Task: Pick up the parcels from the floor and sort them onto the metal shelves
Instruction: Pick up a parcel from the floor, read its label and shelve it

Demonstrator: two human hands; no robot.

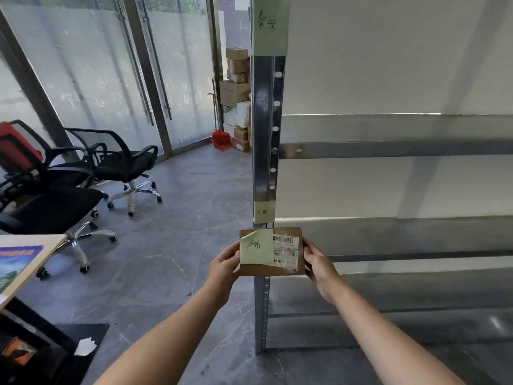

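I hold a small brown cardboard parcel (288, 269) in front of me with both hands. A green handwritten note and a white barcode label are stuck on its face. My left hand (224, 266) grips its left edge and my right hand (319, 266) grips its right edge. The parcel is raised in front of the upright post (267, 120) of the metal shelves, just below a small yellow tag (263, 212) on that post. A larger green handwritten tag (269, 26) is fixed higher on the post. The shelf boards (394, 150) stretch to the right.
Black office chairs (122, 162) stand on the grey tiled floor at the left, with a red-backed one behind. Stacked cartons (237, 93) and a red dustpan (221, 140) sit by the glass doors. A desk corner (30, 259) juts in at the lower left.
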